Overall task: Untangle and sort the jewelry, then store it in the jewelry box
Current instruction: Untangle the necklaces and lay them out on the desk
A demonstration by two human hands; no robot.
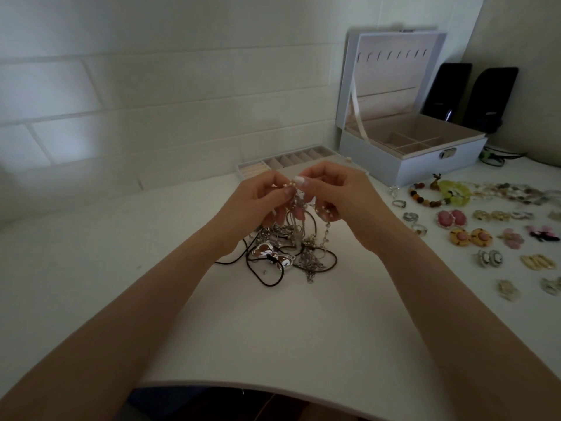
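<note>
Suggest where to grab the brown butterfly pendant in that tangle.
Likely pinch the butterfly pendant across its narrow waist, from above: it lies flat on the table, wings spread sideways, black cord looping around it.

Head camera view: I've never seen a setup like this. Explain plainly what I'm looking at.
There is no machine here. A person wears one camera on the head, looking forward and down, so the two arms reaching in are their own. The left hand and right hand are raised together over the white table. Their fingers pinch strands of a tangle of chains and black cords; the rest of it lies on the table below. To the right lie sorted earrings, rings and beaded bracelets. Behind stands the open jewelry box, with a divided tray beside it.
</note>
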